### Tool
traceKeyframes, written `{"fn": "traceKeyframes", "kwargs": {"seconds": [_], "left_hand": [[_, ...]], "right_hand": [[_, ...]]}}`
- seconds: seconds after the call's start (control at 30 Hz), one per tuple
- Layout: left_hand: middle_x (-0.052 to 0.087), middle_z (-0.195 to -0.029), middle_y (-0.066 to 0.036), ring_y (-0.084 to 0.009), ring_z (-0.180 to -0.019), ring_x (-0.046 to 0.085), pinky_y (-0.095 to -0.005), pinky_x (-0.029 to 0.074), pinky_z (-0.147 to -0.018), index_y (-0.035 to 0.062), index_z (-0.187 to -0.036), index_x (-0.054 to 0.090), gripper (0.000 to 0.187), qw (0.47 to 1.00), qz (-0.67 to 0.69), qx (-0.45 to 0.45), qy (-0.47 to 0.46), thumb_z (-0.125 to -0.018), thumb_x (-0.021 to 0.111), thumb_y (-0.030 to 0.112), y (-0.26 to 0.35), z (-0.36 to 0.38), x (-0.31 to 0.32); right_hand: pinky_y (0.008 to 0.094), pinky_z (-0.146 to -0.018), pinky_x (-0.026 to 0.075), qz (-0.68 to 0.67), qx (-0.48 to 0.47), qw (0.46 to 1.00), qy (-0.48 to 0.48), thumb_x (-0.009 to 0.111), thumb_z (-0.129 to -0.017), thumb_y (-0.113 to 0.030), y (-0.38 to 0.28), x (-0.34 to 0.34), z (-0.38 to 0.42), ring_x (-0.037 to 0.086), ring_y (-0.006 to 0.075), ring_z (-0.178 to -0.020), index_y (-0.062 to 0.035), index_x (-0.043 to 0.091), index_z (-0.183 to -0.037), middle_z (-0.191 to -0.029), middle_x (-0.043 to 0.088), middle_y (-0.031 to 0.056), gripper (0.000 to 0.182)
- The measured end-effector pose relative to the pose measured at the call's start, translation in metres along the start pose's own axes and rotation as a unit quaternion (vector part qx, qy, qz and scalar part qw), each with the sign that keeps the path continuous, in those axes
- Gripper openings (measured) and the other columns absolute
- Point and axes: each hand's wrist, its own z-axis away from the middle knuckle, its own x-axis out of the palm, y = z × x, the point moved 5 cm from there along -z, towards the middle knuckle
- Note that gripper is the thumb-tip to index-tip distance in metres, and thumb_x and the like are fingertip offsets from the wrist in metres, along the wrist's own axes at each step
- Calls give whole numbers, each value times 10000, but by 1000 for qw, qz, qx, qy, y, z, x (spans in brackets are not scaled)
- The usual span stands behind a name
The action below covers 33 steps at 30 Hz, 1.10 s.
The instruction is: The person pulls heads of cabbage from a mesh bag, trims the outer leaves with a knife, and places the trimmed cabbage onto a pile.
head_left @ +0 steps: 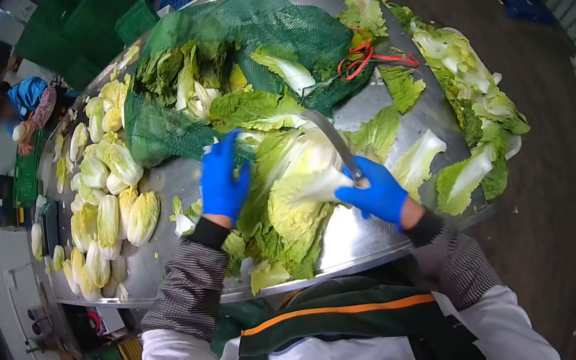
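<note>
My right hand (377, 193), in a blue glove, is closed around the handle of a curved knife (330, 135). Its blade arches up and left over a napa cabbage (292, 160) with loose outer leaves. One large leaf (304, 204) lies in front of the cabbage, its pale rib beside my right hand. My left hand (225, 179), also gloved in blue, is at the cabbage's left side with thumb and fingers apart, holding nothing. Behind both hands, a green mesh sack (275, 16) lies with more cabbage (186, 82) in its opening. A red cord (370, 56) trails from the sack.
Several trimmed cabbages (106, 220) cover the left side of the metal table (357, 241). Discarded leaves (467, 83) are heaped along the right edge. Green crates (77, 32) stand beyond the table. At the far left, another person in a blue vest (26, 95) bends over.
</note>
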Motion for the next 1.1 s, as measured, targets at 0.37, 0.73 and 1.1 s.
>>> {"fn": "traceKeyframes", "kwargs": {"seconds": [0.37, 0.73, 1.1], "left_hand": [[534, -1258, -256, -344, -1170, 529, -378, 398, -990, 29, -1355, 428, 815, 894, 288, -140, -315, -799, 600, 600, 9, 6, 113], [544, -1205, -254, -374, -1131, 526, -406, 415, -959, 70, -1361, 435, 735, 923, 228, -178, -254, -820, 621, 533, 18, 24, 110], [526, -1240, -273, -390, -1109, 546, -423, 436, -945, 74, -1451, 213, 1101, 956, -42, -149, -250, -637, 735, 599, 95, -2, 96]], "right_hand": [[347, -795, 492, 400, -24, 895, 196, 670, -820, -328, 24, -84, -3, 622, 268, -853, -66, 570, -1185, -962, 635, 164, 460], [411, -829, 470, 194, 117, 967, 119, 682, -747, -410, 54, -7, -58, 601, 361, -973, -65, 480, -1150, -1075, 615, 198, 567], [385, -751, 471, 148, 72, 952, 258, 555, -721, -97, 92, 1, -7, 603, 333, -855, -133, 497, -1121, -1031, 618, 121, 405]]}}
